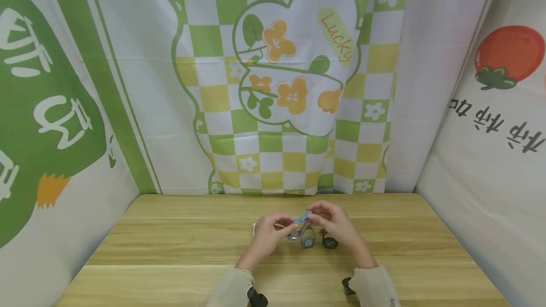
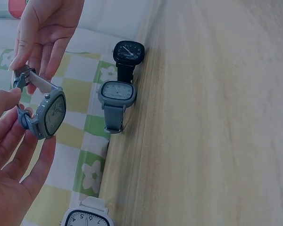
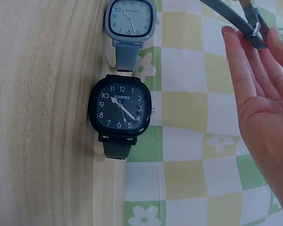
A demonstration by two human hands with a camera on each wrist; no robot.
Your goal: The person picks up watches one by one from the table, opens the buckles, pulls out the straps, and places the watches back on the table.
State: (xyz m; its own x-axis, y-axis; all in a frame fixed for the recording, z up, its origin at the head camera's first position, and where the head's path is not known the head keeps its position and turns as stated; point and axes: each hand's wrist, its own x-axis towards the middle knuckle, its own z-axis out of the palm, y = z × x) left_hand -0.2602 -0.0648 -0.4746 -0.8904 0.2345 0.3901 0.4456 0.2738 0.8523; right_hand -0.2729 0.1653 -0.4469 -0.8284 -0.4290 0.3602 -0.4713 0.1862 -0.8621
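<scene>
Between thumb and fingers of each hand, a blue-gray watch (image 2: 51, 114) is held above the table (image 1: 170, 240); the left hand (image 1: 269, 233) pinches one strap end, the right hand (image 1: 334, 224) the buckle end; the far edge lies near, wide wood reaching toward both side edges; the strap's long axis slants left to right, right end farther, dial toward the near edge; below, another blue-gray watch (image 1: 307, 241) and a black watch (image 3: 120, 106) stand side by side, a white watch (image 2: 87, 218) leftward.
</scene>
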